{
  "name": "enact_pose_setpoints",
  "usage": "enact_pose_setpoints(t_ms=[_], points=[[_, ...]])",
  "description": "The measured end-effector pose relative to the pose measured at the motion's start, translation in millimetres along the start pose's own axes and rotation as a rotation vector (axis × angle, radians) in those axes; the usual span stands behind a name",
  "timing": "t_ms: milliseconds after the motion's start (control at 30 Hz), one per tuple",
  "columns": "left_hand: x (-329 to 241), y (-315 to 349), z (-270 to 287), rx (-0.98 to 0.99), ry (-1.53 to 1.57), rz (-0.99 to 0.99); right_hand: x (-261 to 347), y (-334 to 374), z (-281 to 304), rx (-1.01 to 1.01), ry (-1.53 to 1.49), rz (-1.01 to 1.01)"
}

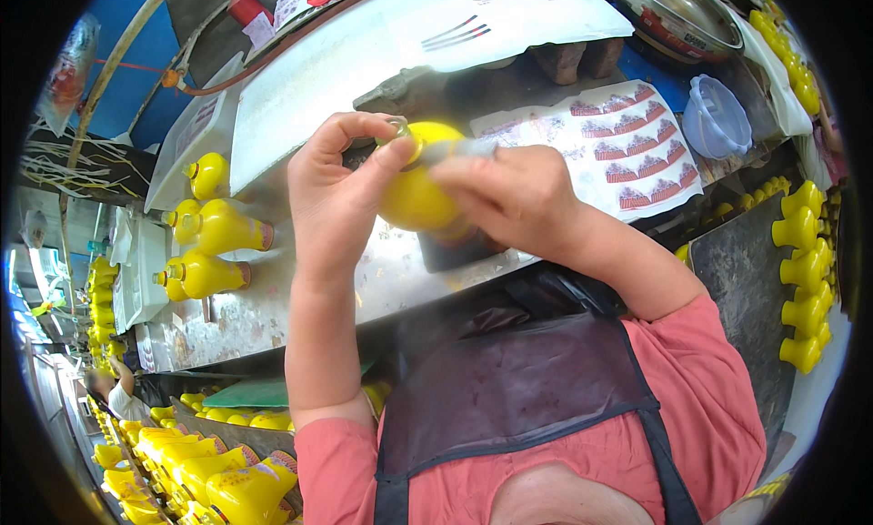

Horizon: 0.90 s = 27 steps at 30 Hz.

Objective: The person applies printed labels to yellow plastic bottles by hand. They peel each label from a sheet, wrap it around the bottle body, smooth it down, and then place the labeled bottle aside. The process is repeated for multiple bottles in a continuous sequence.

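Note:
My left hand (350,156) pinches the clear glass neck (398,125) of a rounded yellow bottle (409,202), held up over the metal worktop (300,302). My right hand (518,193) is closed close against the bottle's side, near its neck. A blurred pale grey thing (464,148) shows at its fingers and across the bottle; its kind cannot be made out. The bottle's base is partly lost in blur above a dark block (459,252). Several more yellow bottles (218,227) lie or stand on the worktop to the left, some with patterned bands at the base.
A sheet of printed red-and-purple decals (627,147) lies at the right. Behind is a white board (364,47) with thin dark strips (456,34). A lilac basket (717,117) and metal basin (677,15) stand far right. Yellow bottles (241,489) crowd lower left; a person (123,398) is beyond.

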State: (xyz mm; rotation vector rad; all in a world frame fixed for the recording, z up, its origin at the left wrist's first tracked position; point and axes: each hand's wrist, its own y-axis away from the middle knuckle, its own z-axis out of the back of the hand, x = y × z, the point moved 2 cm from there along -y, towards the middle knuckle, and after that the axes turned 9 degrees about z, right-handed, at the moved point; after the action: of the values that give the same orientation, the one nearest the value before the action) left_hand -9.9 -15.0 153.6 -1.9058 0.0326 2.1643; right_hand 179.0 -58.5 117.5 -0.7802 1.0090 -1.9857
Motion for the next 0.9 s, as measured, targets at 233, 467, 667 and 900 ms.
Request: enact_pose_setpoints(t_ms=[233,467,667,900], points=[[1,11,-5,-0.043,-0.022,-0.023,17,2,-2,0.15,0.026,0.077],[-1,11,2,0.019,0.031,-0.024,16,0,2,-0.031,0.017,0.019],[4,11,-1,-0.023,0.0,-0.029,22,-3,-4,0.036,-0.003,0.055],[14,-2,8,0.125,0.107,-0.037,-2,-11,4,-0.077,-0.182,-0.072]])
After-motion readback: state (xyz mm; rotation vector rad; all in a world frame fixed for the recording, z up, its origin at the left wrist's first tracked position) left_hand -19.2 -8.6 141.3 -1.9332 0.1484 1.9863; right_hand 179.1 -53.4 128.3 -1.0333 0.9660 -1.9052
